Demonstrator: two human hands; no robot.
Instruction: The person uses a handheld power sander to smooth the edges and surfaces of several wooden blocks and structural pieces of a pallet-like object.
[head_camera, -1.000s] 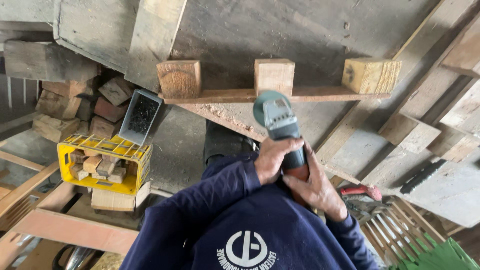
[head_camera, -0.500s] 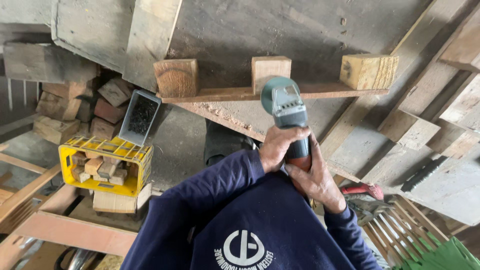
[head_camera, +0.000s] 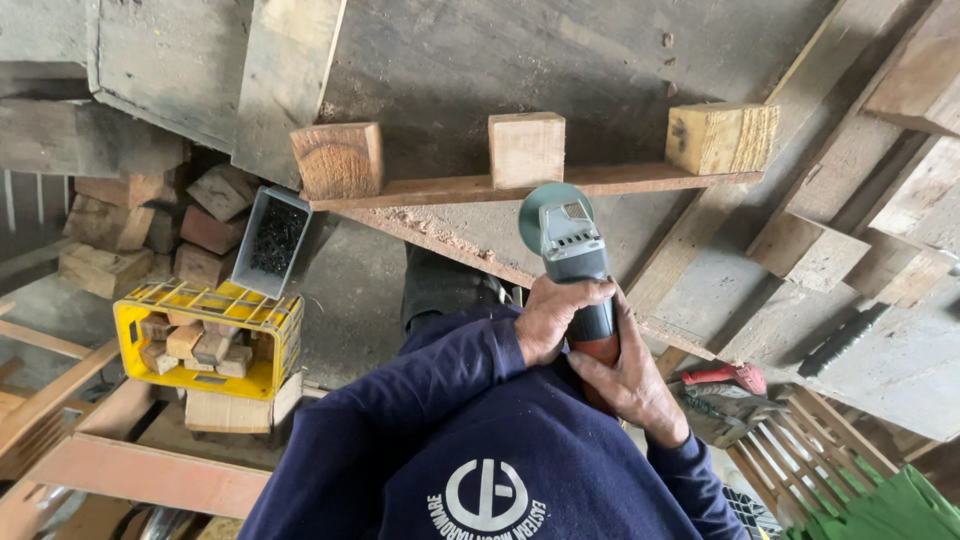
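An angle grinder (head_camera: 568, 262) is gripped by both hands: the left hand (head_camera: 555, 315) is closed over its body, the right hand (head_camera: 625, 380) wrapped around the rear grip. Since a second ago its disc has been swung rightward and back, apparently kept just below the plank with three blocks (head_camera: 527, 148). Left of the hands, a yellow crate (head_camera: 205, 335) of offcuts and a grey bin of screws (head_camera: 270, 238) are seen.

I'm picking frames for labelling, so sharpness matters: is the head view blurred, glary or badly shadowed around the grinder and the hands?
Head view: soft even daylight, no glare; angle grinder, left hand and right hand look sharp, with no evident motion blur; deep shadow only under the stacked boards at left.
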